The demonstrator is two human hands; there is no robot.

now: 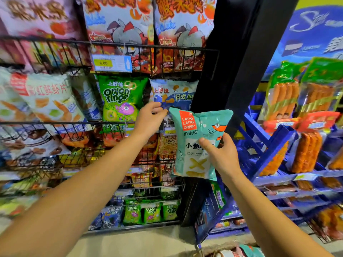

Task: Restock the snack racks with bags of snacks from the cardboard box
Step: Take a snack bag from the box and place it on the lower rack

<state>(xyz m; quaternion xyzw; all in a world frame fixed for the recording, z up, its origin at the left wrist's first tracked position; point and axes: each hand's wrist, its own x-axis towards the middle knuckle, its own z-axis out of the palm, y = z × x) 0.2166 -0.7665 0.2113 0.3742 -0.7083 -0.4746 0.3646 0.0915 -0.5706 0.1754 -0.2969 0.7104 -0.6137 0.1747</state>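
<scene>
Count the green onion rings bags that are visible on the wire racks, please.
4: one large bag on the middle rack beside the left hand; three small bags on the bottom rack. More may be hidden behind.

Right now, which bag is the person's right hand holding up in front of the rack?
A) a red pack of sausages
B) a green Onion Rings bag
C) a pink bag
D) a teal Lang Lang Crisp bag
D: the right hand has its thumb and fingers curled round the teal Lang Lang Crisp bag, while the green Onion Rings bag sits in the rack.
</scene>
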